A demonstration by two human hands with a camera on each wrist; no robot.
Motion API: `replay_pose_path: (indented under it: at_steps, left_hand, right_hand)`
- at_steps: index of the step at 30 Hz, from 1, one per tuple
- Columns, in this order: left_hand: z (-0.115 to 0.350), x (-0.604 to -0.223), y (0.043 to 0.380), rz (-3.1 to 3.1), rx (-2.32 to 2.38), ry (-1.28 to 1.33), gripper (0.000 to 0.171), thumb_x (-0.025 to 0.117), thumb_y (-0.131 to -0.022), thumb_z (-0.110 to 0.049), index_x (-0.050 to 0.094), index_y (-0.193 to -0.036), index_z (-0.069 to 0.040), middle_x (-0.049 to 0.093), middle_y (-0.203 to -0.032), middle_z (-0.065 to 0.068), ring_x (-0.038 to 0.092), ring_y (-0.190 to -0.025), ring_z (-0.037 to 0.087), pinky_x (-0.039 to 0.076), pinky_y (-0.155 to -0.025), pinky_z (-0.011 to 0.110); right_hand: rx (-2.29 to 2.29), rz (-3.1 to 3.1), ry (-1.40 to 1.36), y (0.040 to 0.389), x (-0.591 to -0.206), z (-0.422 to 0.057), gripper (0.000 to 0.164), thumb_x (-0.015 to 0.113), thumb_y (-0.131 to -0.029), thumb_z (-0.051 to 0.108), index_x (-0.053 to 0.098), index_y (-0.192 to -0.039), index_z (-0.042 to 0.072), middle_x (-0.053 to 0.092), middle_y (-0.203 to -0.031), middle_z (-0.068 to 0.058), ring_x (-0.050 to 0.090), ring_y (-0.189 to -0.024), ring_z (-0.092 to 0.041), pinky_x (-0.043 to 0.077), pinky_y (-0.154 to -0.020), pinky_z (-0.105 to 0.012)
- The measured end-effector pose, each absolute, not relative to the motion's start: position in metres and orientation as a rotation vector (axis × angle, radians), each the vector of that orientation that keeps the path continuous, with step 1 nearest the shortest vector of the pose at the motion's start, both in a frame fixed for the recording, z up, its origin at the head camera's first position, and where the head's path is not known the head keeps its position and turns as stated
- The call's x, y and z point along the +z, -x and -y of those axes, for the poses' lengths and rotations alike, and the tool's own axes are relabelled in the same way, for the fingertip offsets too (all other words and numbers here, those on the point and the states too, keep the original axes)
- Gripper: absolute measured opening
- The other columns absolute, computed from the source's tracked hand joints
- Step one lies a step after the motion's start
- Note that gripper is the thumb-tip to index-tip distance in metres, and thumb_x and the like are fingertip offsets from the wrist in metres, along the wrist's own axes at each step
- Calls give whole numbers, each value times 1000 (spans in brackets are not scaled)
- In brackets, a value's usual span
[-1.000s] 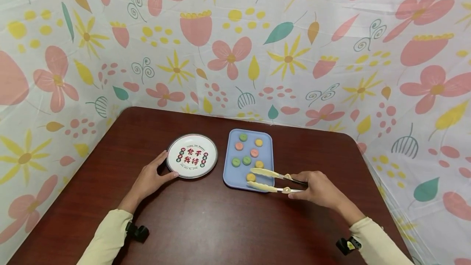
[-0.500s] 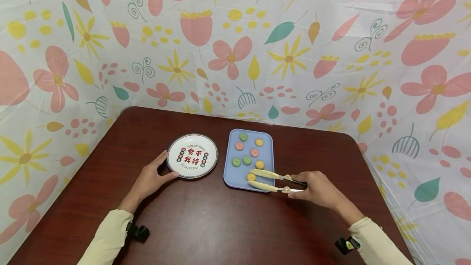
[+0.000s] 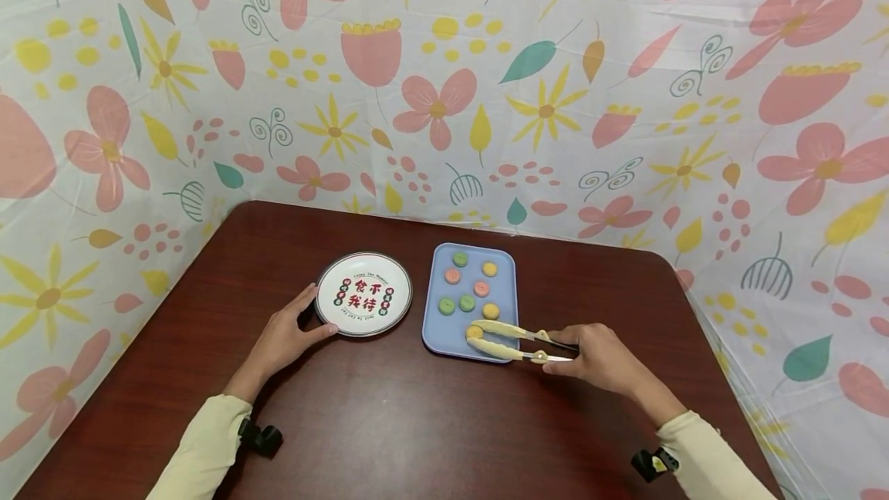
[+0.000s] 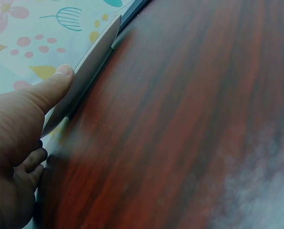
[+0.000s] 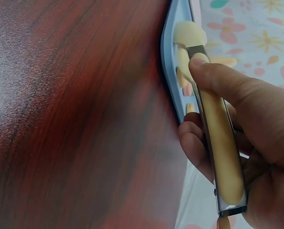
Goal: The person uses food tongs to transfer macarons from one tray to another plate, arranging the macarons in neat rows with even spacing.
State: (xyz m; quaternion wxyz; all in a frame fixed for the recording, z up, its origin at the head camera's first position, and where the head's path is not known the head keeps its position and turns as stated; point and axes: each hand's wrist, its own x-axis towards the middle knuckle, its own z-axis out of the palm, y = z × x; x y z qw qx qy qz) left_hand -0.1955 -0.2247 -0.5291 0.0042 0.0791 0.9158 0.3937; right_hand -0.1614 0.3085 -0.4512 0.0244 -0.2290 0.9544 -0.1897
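Note:
My right hand (image 3: pixel 600 353) grips a pair of tongs (image 3: pixel 503 328) with pale yellow tips and metal arms. In the right wrist view the thumb lies along the handle (image 5: pixel 220 143). The tips reach over the front right of a blue tray (image 3: pixel 439 339), one on each side of a yellow macaron (image 3: pixel 474 332); whether both touch it I cannot tell. My left hand (image 3: pixel 285 338) holds the near-left rim of a white plate (image 3: pixel 364 322) printed with red characters. The thumb (image 4: pixel 53 88) rests on the rim in the left wrist view, the other fingers partly hidden.
Several more macarons lie on the tray: green (image 3: pixel 447 305), pink (image 3: pixel 481 288) and yellow (image 3: pixel 490 311). Plate and tray stand apart on a dark brown table (image 3: pixel 389 423). A flowered cloth (image 3: pixel 444 99) hangs behind and at both sides.
The tong tips have drawn slightly closer together about the front yellow macaron. My left hand and the plate stay in place.

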Motion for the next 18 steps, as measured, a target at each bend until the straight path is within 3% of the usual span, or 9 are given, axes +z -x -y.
replay_pose_path:
  at_steps: [7, 18]
  left_hand:
    - [225, -529, 195, -2866, 1248, -257, 102, 80, -85, -53, 32, -160, -3, 28, -167, 15, 28, -152, 38, 33, -116, 58]
    - [224, -530, 195, -2894, 1234, -266, 101, 80, -84, -53, 35, -158, -2, 31, -165, 16, 31, -150, 39, 33, -115, 59]
  right_hand:
    - [-625, -2971, 737, 166, -443, -304, 49, 89, -81, 34, 77, -120, 7, 77, -106, -1, 62, -80, -4, 48, -65, -24]
    - [-652, -2967, 759, 188, -422, -282, 54, 88, -81, 37, 76, -122, 5, 77, -109, -5, 55, -74, -9, 42, -61, -25]
